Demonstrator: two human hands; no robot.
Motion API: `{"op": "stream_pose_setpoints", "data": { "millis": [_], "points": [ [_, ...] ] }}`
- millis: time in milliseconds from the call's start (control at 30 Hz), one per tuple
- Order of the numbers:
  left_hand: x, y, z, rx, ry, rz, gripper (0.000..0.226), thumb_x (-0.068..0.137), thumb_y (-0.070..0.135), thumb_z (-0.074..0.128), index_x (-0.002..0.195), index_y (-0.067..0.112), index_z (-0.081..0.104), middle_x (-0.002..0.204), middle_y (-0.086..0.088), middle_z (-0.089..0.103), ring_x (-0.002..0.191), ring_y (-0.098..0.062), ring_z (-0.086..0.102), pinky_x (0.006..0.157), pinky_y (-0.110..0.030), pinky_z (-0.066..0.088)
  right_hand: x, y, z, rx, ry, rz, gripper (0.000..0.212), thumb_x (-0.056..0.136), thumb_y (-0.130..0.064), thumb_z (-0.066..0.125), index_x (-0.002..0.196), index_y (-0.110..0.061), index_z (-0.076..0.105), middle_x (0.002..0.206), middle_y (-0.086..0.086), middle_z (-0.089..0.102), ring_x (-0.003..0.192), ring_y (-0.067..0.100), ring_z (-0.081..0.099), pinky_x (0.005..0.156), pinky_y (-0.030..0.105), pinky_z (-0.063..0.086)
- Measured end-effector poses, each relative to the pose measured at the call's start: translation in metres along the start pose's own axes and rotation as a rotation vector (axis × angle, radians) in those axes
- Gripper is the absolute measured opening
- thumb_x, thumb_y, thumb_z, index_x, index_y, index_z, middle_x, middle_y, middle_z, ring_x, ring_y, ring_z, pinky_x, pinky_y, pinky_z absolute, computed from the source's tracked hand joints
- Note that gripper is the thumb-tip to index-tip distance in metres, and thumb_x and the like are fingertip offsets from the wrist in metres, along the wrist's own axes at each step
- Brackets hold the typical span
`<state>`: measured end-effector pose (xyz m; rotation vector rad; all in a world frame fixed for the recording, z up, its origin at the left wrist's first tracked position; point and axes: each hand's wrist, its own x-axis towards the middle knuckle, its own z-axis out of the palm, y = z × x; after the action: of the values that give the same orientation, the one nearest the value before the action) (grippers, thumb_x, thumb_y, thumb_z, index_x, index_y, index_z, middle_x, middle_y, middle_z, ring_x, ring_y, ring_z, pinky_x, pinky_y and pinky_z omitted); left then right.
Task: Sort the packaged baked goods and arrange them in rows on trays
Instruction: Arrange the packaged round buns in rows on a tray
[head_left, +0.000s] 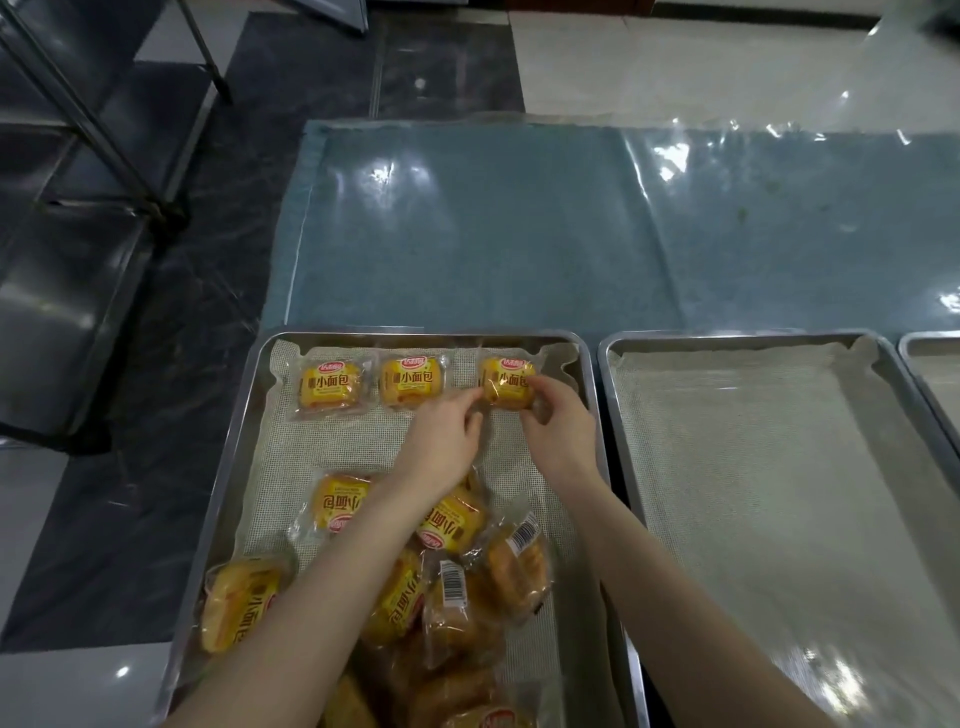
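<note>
Head view shows us early in the job: our left hand (441, 436) and right hand (558, 431) pinch the third bread packet (508, 385) between their fingertips at the far end of the left tray (244, 431). Two placed packets (327, 385) lie in line just left of our left hand. Nearer us, under our forearms, the unsorted pile (457, 587) waits. Right of our right hand the empty tray (753, 467) is unused. Wrappers read "小面包"; some show barcodes.
</note>
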<state>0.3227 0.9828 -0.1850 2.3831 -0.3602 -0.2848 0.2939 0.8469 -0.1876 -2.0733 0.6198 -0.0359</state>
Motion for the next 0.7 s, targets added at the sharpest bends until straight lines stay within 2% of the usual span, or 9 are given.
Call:
{"op": "stream_pose_setpoints", "data": {
  "millis": [67,167,233,333,400,500,600,700],
  "points": [
    [-0.002,0.001,-0.001,-0.015,0.019,0.025,0.035,0.097,0.014,0.051,0.132,0.017,0.057,0.121,-0.001,0.065,0.103,-0.013,0.060,0.096,-0.026,0.047,0.000,0.000,-0.001,-0.002,0.006,-0.020,0.042,0.090,-0.004,0.059,0.131,-0.015,0.057,0.131,-0.001,0.058,0.120,0.013,0.054,0.105,0.032,0.044],
    [-0.006,-0.002,-0.004,-0.024,0.040,0.020,0.035,0.097,0.014,0.053,0.132,0.016,0.057,0.127,-0.001,0.062,0.114,-0.013,0.057,0.101,-0.025,0.042,-0.002,0.001,-0.003,0.006,-0.016,-0.024,0.043,0.091,-0.004,0.058,0.132,-0.016,0.056,0.131,-0.001,0.059,0.120,0.012,0.055,0.105,0.033,0.045],
    [-0.010,-0.003,-0.004,0.012,-0.016,0.018,0.038,0.097,0.016,0.053,0.135,0.017,0.053,0.133,-0.001,0.058,0.120,-0.014,0.054,0.104,-0.026,0.039,-0.004,0.002,-0.003,-0.037,-0.090,-0.027,0.048,0.091,-0.004,0.058,0.137,-0.016,0.051,0.139,0.000,0.053,0.127,0.013,0.049,0.109,0.026,0.037],
    [-0.017,-0.002,-0.009,0.024,-0.036,0.040,0.041,0.096,0.020,0.055,0.137,0.019,0.051,0.135,0.001,0.056,0.120,-0.013,0.055,0.104,-0.027,0.040,-0.006,0.000,-0.005,-0.086,-0.141,-0.055,0.054,0.091,-0.004,0.058,0.141,-0.017,0.045,0.146,-0.002,0.046,0.134,0.013,0.043,0.104,0.020,0.033],
    [-0.023,-0.005,-0.017,0.010,-0.018,0.038,0.038,0.095,0.021,0.057,0.133,0.021,0.055,0.129,0.004,0.059,0.113,-0.010,0.057,0.099,-0.024,0.044,-0.011,-0.003,-0.009,-0.109,-0.066,-0.103,0.048,0.091,-0.006,0.059,0.137,-0.018,0.051,0.141,-0.003,0.049,0.129,0.010,0.045,0.105,0.022,0.036],
    [-0.037,-0.022,-0.034,0.000,0.047,-0.001,0.029,0.092,0.017,0.061,0.121,0.020,0.063,0.120,0.005,0.064,0.107,-0.007,0.058,0.096,-0.024,0.046,-0.026,-0.005,-0.015,-0.104,-0.010,-0.156,0.033,0.092,-0.008,0.057,0.123,-0.020,0.061,0.128,-0.005,0.056,0.111,0.001,0.050,0.093,0.013,0.041],
    [-0.050,-0.050,-0.049,0.064,0.026,-0.068,0.026,0.091,0.024,0.063,0.116,0.023,0.065,0.116,0.007,0.066,0.106,-0.009,0.059,0.093,-0.024,0.044,-0.041,-0.008,-0.011,-0.120,-0.226,-0.151,0.030,0.093,-0.015,0.059,0.122,-0.022,0.060,0.121,-0.005,0.060,0.100,0.005,0.057,0.091,0.022,0.049],
    [-0.061,-0.070,-0.061,0.105,-0.083,-0.154,0.039,0.084,0.052,0.063,0.118,0.033,0.063,0.117,0.011,0.064,0.104,-0.010,0.058,0.091,-0.036,0.050,-0.048,-0.009,0.001,-0.176,-0.454,-0.082,0.052,0.091,-0.026,0.063,0.140,-0.028,0.045,0.133,-0.003,0.051,0.112,0.016,0.056,0.095,0.033,0.050]
  ]
}}
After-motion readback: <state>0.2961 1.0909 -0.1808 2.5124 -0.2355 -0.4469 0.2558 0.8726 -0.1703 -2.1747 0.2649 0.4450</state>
